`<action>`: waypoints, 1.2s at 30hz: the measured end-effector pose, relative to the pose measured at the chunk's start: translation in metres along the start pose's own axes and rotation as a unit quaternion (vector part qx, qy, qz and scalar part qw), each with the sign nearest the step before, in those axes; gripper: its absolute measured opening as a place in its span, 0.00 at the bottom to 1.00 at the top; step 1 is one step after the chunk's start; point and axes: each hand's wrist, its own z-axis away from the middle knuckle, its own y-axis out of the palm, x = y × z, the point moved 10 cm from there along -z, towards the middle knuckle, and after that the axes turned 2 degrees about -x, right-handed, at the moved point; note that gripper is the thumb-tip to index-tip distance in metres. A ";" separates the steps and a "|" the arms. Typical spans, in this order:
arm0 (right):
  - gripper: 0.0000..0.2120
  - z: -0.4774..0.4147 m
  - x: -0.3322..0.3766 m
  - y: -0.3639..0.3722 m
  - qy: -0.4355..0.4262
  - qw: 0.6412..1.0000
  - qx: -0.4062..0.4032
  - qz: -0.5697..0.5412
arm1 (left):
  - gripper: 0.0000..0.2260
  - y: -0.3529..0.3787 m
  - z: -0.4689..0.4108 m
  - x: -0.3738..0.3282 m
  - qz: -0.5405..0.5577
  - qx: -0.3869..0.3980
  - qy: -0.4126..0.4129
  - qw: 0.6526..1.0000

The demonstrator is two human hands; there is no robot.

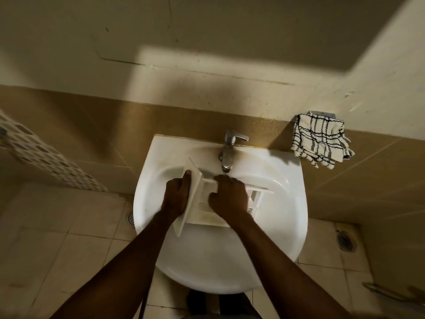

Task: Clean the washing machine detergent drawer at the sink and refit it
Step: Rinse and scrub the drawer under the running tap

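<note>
The white detergent drawer (200,199) lies across the white sink (220,261), under the chrome tap (227,153). My left hand (176,196) grips the drawer's front panel at its left end. My right hand (227,196) rests on the drawer's compartments with its fingers curled, pressing into the inside near the tap's spout. The drawer's right end with its ribbed openings shows past my right hand. Whether water is running I cannot tell.
A checked black-and-white cloth (322,141) hangs on a wall holder to the right of the sink. The tiled floor has drains at the left (130,218) and right (345,241). A patterned fabric (46,157) hangs at the left.
</note>
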 end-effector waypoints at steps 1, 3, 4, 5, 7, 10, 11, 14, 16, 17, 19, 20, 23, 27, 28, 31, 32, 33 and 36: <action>0.25 0.000 0.014 0.005 -0.018 0.999 0.008 -0.026 | 0.19 0.000 0.000 0.000 -0.005 -0.001 -0.002 1.000; 0.29 0.002 0.022 0.010 -0.053 0.996 0.034 -0.058 | 0.17 0.001 0.000 0.001 -0.004 0.002 -0.008 1.000; 0.31 0.004 0.016 0.008 -0.070 0.995 0.038 -0.061 | 0.17 0.002 0.000 0.002 0.000 0.005 -0.010 1.000; 0.32 0.005 0.005 0.002 -0.082 0.995 0.027 -0.057 | 0.19 0.001 0.001 0.002 0.001 0.006 -0.007 1.000; 0.32 0.007 -0.031 -0.014 -0.068 0.997 -0.009 -0.028 | 0.21 0.000 0.002 0.000 -0.004 0.004 0.005 1.000; 0.26 0.006 -0.088 -0.029 0.019 0.998 -0.003 0.051 | 0.21 0.001 0.003 -0.001 -0.006 0.007 0.019 1.000; 0.24 0.005 -0.095 -0.027 0.046 0.996 0.015 0.072 | 0.21 0.001 0.003 -0.001 -0.009 0.006 0.020 1.000; 0.24 -0.003 -0.061 -0.015 0.066 0.994 0.031 0.086 | 0.20 0.001 0.001 -0.001 -0.007 0.009 0.019 1.000; 0.25 -0.005 -0.012 -0.004 0.028 0.998 0.036 0.039 | 0.18 0.003 0.001 -0.002 -0.005 0.015 0.020 1.000; 0.26 -0.003 0.010 0.003 -0.003 0.999 0.044 0.015 | 0.18 0.004 0.001 -0.002 -0.006 0.016 0.017 1.000; 0.30 0.004 0.030 0.007 -0.064 0.996 0.058 -0.012 | 0.16 0.004 0.000 0.001 -0.004 0.018 0.005 1.000; 0.32 0.006 0.025 0.004 -0.083 0.995 0.056 -0.020 | 0.17 0.004 0.000 0.002 0.000 0.020 0.002 1.000; 0.32 0.008 -0.036 -0.013 -0.059 0.998 0.013 0.004 | 0.20 0.003 0.000 0.005 -0.002 0.023 0.007 1.000; 0.26 0.008 -0.114 -0.031 0.079 0.996 -0.018 0.029 | 0.20 0.003 0.001 0.007 -0.007 0.022 0.007 1.000; 0.25 0.007 -0.109 -0.030 0.089 0.995 -0.023 0.050 | 0.20 0.003 0.002 0.007 -0.007 0.022 0.006 1.000; 0.25 0.004 -0.045 -0.014 0.043 0.995 -0.022 0.084 | 0.20 0.003 0.001 0.006 -0.006 0.019 0.001 1.000; 0.25 0.004 -0.021 -0.007 0.022 0.998 -0.018 0.064 | 0.19 0.004 -0.001 0.006 -0.007 0.020 -0.001 1.000; 0.26 0.005 -0.002 -0.003 0.000 0.999 -0.016 0.029 | 0.18 0.005 -0.002 0.006 -0.009 0.021 -0.002 1.000; 0.31 0.011 0.020 0.004 -0.071 0.997 0.007 -0.040 | 0.17 0.004 -0.003 0.008 -0.011 0.017 -0.004 1.000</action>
